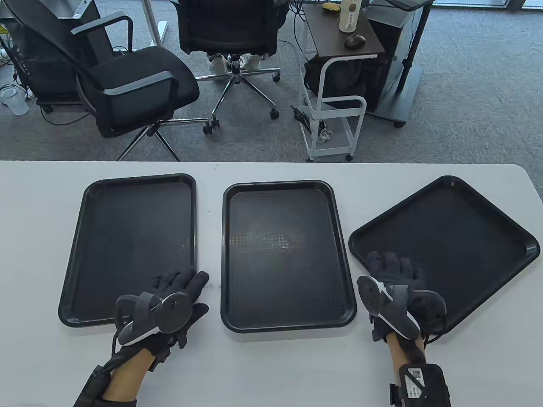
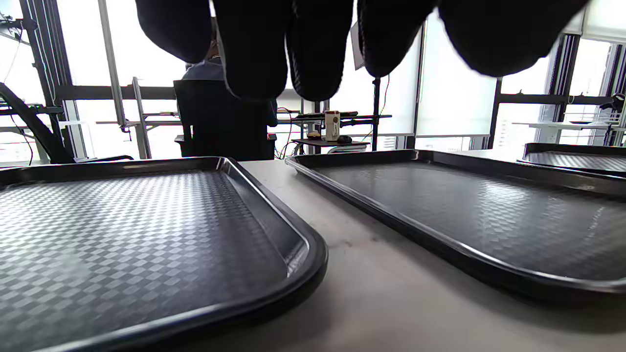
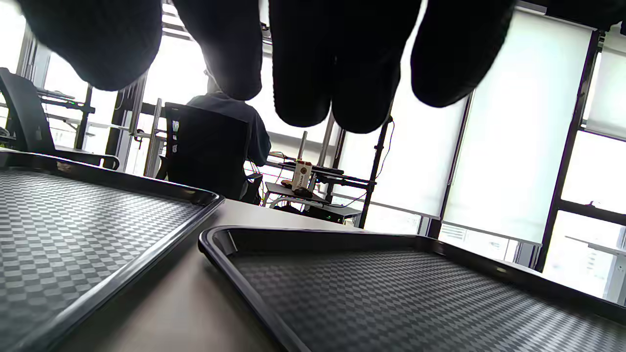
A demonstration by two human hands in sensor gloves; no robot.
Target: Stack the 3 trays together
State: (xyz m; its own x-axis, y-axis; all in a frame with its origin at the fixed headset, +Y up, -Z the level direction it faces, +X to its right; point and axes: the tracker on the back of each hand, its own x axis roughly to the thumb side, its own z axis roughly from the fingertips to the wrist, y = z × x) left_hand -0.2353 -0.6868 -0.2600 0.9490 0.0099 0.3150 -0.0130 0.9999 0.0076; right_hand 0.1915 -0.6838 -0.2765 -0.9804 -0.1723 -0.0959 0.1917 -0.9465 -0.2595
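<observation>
Three black textured trays lie side by side on the white table (image 1: pixel 271 364). The left tray (image 1: pixel 131 237) and middle tray (image 1: pixel 286 263) lie straight; the right tray (image 1: pixel 458 241) is turned about 45 degrees. My left hand (image 1: pixel 180 288) hovers with fingers spread over the left tray's near right corner and holds nothing. My right hand (image 1: pixel 392 269) hovers with fingers spread over the right tray's near left edge and holds nothing. The left wrist view shows the left tray (image 2: pixel 122 234), middle tray (image 2: pixel 464 210) and right tray (image 2: pixel 577 156). The right wrist view shows the middle tray (image 3: pixel 73 225) and right tray (image 3: pixel 391 293).
The table's far edge (image 1: pixel 271 163) runs just behind the trays. Beyond it stand two black office chairs (image 1: pixel 135 85) and a white rolling cart (image 1: pixel 335 106) under a small dark side table. Narrow strips of bare table separate the trays.
</observation>
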